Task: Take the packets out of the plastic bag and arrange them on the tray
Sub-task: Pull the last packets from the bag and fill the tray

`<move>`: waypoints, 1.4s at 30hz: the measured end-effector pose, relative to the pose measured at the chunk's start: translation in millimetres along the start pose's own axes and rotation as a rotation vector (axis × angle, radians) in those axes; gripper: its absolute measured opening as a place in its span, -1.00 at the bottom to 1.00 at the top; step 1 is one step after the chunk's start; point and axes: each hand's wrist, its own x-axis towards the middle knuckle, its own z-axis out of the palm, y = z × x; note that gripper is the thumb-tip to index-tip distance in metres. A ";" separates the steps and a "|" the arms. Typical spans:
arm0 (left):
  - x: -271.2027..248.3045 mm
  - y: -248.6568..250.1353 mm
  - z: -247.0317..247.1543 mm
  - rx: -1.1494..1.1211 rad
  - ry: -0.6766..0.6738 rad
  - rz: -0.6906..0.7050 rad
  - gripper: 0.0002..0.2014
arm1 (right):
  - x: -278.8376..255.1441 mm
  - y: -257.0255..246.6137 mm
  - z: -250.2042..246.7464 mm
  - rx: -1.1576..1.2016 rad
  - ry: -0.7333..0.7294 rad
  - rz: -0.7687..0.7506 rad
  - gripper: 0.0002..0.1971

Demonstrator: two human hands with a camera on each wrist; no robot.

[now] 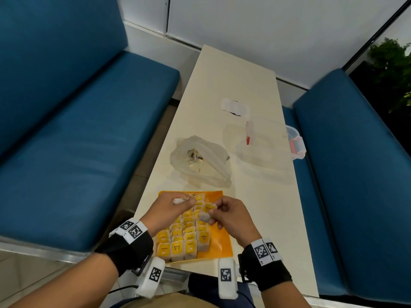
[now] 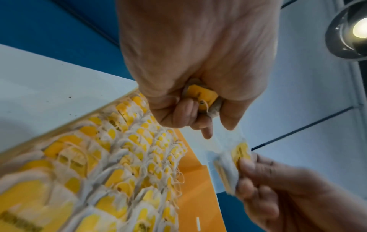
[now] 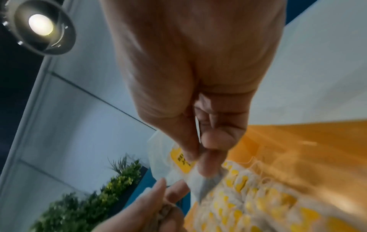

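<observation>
An orange tray (image 1: 221, 245) lies at the table's near edge, with several rows of tea-bag packets (image 1: 182, 238) bearing yellow tags packed on its left part. Above the tray's far end, my left hand (image 1: 184, 202) grips a whitish packet (image 1: 179, 200); the left wrist view shows its yellow tag (image 2: 202, 95) inside my curled fingers. Just to its right, my right hand (image 1: 213, 213) pinches another packet (image 1: 208, 211) by its top, seen blurred in the right wrist view (image 3: 181, 160). The crumpled clear plastic bag (image 1: 200, 161) lies open beyond the tray.
A clear plastic container (image 1: 266, 141) with orange latches stands at the table's right edge, and a white paper (image 1: 233, 106) lies further back. Blue benches (image 1: 89, 141) flank the narrow table. The tray's right strip (image 2: 198, 196) shows bare orange.
</observation>
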 end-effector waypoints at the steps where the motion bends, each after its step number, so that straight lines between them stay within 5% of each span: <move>1: 1.8 -3.3 -2.0 -0.012 0.026 -0.027 -0.81 | -1.3 4.2 -0.1 -0.068 -0.039 0.029 -0.91; 7: 2.7 -9.1 -7.1 0.011 0.142 0.009 -0.86 | -8.0 34.5 13.3 -0.413 -0.207 0.210 -0.81; 11: 4.8 -8.3 -6.9 0.017 0.180 0.008 -0.83 | -5.3 43.2 24.1 -0.585 -0.229 0.196 -0.75; 15: 9.6 -7.3 -6.8 0.148 0.110 -0.064 -0.57 | -1.0 45.4 30.6 -0.690 -0.266 0.189 -0.68; 19: 14.4 -1.3 -3.9 0.276 0.034 -0.093 -0.49 | -1.8 43.5 35.2 -0.768 -0.258 0.198 -0.84; 29: 15.6 2.2 -5.3 0.193 0.043 -0.135 -0.53 | -3.5 45.1 42.3 -0.759 -0.175 0.229 -0.74; 34: 13.3 6.8 -6.3 0.162 0.027 -0.149 -0.76 | -1.9 50.5 46.4 -0.743 -0.176 0.249 -0.61; 39: 13.1 9.7 -9.4 0.030 0.006 -0.182 -0.63 | -5.9 39.8 39.3 -0.744 -0.184 0.206 -0.63; 42: 13.9 9.1 -14.0 -0.255 -0.055 -0.320 -0.50 | -9.1 16.6 28.0 -0.673 -0.074 0.062 -0.73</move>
